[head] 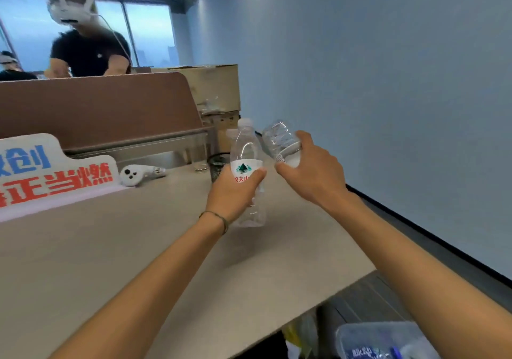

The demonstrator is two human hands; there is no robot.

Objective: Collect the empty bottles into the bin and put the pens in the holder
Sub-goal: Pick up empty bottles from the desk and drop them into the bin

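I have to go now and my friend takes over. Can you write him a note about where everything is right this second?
Left hand grips an upright empty bottle above the desk.
Right hand grips a second bottle, tilted.
Mesh holder stands behind the left hand; no pens in view.
Bin sits below the desk's near edge.
Done: both bottles picked up.
Left: drop them in the bin, then find the pens.
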